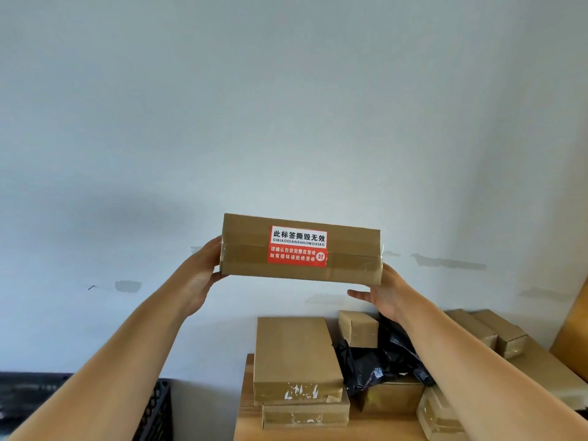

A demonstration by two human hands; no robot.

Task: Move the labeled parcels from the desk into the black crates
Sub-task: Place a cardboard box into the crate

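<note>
A brown cardboard parcel (346, 249) with a red and white label hangs in the air in front of the wall, label side facing me. My left hand (203, 272) grips its left end. My right hand (383, 296) holds its lower right corner from below, thumb sticking out to the left. On the wooden desk (245, 418) under it lie several more brown parcels, the nearest a flat one (296, 354) on top of another. A black crate (159, 412) stands at the lower left beside the desk, only its corner showing.
A crumpled black plastic bag (375, 364) lies among the parcels on the desk. Small boxes (358, 327) and longer ones (496, 332) sit at the back right. A wooden board (572, 332) leans at the right edge. The pale wall stands close behind.
</note>
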